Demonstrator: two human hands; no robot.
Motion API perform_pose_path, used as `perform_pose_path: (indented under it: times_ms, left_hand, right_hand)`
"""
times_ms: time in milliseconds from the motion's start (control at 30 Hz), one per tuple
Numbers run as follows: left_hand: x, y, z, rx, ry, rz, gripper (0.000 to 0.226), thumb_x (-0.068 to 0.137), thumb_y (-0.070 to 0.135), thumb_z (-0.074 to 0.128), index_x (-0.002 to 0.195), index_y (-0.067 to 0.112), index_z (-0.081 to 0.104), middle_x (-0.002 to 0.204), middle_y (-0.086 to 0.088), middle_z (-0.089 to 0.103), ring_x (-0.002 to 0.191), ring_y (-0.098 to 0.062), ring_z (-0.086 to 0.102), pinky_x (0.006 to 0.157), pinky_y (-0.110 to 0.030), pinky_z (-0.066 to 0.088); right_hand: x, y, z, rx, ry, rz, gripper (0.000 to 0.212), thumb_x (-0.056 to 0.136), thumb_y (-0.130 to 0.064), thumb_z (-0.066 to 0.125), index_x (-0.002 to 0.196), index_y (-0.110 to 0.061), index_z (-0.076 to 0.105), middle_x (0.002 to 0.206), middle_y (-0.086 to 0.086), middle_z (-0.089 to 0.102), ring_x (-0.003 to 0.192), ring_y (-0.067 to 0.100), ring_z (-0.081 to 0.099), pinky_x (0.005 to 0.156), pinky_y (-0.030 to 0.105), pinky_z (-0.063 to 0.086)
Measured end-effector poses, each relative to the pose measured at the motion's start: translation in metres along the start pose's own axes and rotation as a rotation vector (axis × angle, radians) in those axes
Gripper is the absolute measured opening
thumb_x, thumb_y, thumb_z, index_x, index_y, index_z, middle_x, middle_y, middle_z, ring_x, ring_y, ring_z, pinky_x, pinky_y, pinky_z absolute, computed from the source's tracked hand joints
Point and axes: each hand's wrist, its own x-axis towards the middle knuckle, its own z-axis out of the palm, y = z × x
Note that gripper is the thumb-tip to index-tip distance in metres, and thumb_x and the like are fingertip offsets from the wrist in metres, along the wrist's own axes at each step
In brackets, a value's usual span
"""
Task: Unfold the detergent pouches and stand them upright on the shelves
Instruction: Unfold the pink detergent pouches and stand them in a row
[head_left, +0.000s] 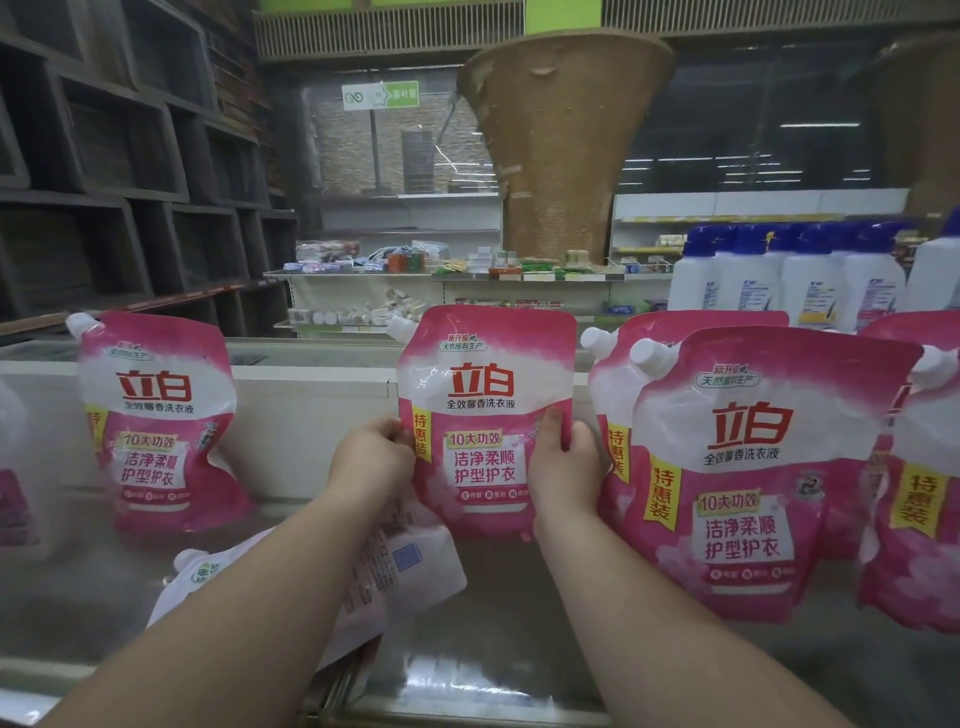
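Head view: both hands on center pouch, held upright over shelf. Left hand pinching left edge, grip closed on film; right hand clamped on right edge, thumb across front, fingers behind.

Step in hand, by judgement: setting pouch down to stand. Best done by pulling bottom gusset open, lowering base flat, keeping spout corner up, lining up with standing pouch far left and front pouch right, then easing grip off both sides together to avoid toppling. Risk: soft base buckling, leaning into neighbours.

Look: pink and white glossy film, red logo, yellow side tag, white cap at top-left corner, mostly flattened out, slight creases.

Also lying pouch near left, back side up, under left forearm, not yet stood. White bottles far right.
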Motion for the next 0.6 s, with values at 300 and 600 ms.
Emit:
perform_pose_path:
  times_ms: [300, 600]
  left_hand:
    - [-0.0062, 0.0016, -0.0015, 0.032, 0.016, 0.016, 0.023, 0.109, 0.022, 0.049, 0.105, 0.028, 0.07, 0.084, 0.01, 0.067, 0.074, -0.009, 0.062, 0.053, -0.022, 0.041]
    - [-0.0049, -0.0019, -0.003, 0.029, 0.033, -0.007, 0.023, 0.109, 0.025, 0.049, 0.106, 0.028, 0.071, 0.089, 0.007, 0.071, 0.076, -0.012, 0.067, 0.053, -0.025, 0.047]
  right_hand:
    - [-0.005, 0.0024, -0.0003, -0.034, -0.024, -0.024, 0.041, 0.102, -0.063, 0.048, 0.087, -0.025, 0.058, 0.084, 0.003, 0.078, 0.067, 0.022, 0.079, 0.059, 0.056, 0.066]
    - [-0.009, -0.0001, -0.0049, -0.031, -0.057, -0.015, 0.053, 0.099, -0.067, 0.053, 0.088, -0.016, 0.059, 0.079, 0.005, 0.077, 0.063, 0.023, 0.078, 0.055, 0.059, 0.063]
